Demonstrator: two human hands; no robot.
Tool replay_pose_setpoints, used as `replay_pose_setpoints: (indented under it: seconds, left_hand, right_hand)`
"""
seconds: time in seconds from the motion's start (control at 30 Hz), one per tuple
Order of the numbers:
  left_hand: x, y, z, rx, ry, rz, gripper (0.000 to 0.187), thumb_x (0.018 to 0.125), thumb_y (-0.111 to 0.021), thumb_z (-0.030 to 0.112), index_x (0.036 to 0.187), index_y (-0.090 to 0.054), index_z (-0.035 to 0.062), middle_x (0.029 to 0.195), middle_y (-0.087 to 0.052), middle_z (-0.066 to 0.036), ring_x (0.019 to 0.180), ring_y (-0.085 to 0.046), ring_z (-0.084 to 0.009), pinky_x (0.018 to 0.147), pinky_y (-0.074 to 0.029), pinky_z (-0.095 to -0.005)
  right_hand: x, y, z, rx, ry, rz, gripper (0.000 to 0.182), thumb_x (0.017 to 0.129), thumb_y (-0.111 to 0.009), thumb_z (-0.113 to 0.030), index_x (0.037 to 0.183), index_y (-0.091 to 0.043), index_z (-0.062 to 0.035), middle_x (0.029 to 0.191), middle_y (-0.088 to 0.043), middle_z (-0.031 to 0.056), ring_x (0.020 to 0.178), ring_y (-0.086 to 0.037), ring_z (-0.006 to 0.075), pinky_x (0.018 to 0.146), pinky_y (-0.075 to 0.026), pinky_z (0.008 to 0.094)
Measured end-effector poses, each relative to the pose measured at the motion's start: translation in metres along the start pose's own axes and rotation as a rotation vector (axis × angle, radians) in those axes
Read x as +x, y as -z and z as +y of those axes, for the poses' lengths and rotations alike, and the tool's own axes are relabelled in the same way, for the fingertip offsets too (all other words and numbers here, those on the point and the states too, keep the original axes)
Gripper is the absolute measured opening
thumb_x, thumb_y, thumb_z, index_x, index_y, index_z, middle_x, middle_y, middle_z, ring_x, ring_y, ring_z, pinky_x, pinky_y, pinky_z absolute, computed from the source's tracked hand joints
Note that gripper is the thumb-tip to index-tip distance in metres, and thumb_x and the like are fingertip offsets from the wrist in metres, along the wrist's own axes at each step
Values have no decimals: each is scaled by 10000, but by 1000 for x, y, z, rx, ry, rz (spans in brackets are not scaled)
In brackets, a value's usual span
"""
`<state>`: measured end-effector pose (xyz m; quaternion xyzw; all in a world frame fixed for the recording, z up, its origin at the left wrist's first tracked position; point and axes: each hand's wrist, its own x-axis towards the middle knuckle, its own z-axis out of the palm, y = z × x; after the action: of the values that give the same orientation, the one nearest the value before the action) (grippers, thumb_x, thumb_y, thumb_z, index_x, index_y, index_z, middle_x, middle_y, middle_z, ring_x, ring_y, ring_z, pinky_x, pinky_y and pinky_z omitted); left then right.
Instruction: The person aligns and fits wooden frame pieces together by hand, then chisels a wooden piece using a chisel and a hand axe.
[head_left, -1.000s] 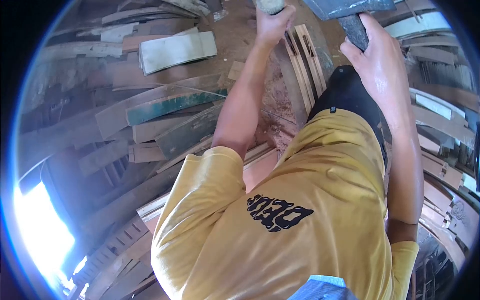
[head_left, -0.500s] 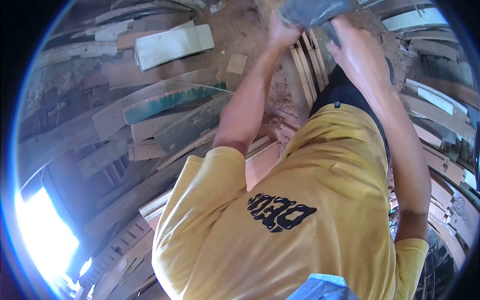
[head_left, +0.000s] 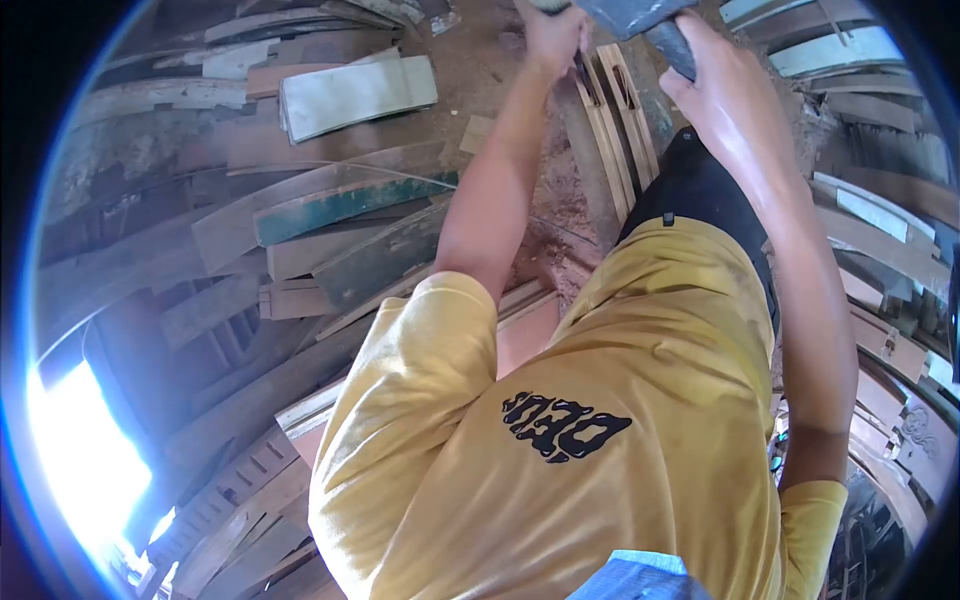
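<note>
My left hand point(head_left: 555, 42) is closed near the top edge, above the left side of two pale wooden pieces point(head_left: 607, 135). A small rounded end of what it holds shows at the frame edge, too little to identify. Wrapped round a dark handle is my right hand point(head_left: 728, 80); the handle belongs to a grey tool point(head_left: 628, 12) with a broad, blocky head, partly cut off by the frame. The wooden pieces lie side by side, with narrow slots near their far ends, between my two hands.
Stacked boards, one with a green face point(head_left: 350, 208), lie on the left. A pale flat panel point(head_left: 360, 98) rests at the upper left. More planks point(head_left: 880, 235) are piled on the right. Reddish dust and scraps cover the ground near the wooden pieces. Bright light enters at the lower left.
My left hand has moved up and slightly left, apart from the grey tool. The grey tool has shifted up a little, and more of the slotted wooden pieces shows.
</note>
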<state>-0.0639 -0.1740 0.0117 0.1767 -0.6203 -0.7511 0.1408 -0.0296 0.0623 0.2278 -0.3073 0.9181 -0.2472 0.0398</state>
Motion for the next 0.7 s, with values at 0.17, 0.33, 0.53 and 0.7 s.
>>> replay_pose_setpoints:
  seconds: [0.17, 0.33, 0.53, 0.7]
  left_hand:
    - [-76, -4, 24, 186, -410, 49, 174, 866, -779, 119, 799, -645, 30, 720, -620, -20, 705, -622, -155, 644, -511, -337]
    - [-58, -2, 55, 36, -354, -32, 263, 890, -692, -10, 678, -559, 72, 585, -528, 17, 522, -477, -84, 479, -363, -278]
    - [-46, -6, 42, -37, -327, -113, 266, 880, -702, -18, 673, -559, 69, 576, -539, 26, 521, -501, -82, 475, -363, -277]
    - [-20, 10, -1, 327, -347, -158, 73, 925, -704, 44, 875, -657, 68, 768, -657, -29, 675, -638, -124, 596, -511, -306]
  right_hand:
    - [-6, 21, 2, 112, -81, 29, 395, 856, -728, -107, 1219, -610, -5, 965, -690, 242, 903, -681, 420, 802, -521, 441]
    - [-9, 18, 8, 142, -57, 57, 377, 841, -705, -90, 1190, -612, 21, 952, -688, 223, 865, -678, 389, 808, -519, 416]
    - [-9, 20, 1, 241, -99, 40, 354, 838, -702, -93, 1159, -613, 27, 970, -695, 226, 879, -677, 384, 824, -511, 414]
    - [-4, 34, -25, 154, -15, 114, 372, 821, -743, -84, 1159, -632, 24, 970, -704, 261, 900, -694, 433, 813, -543, 465]
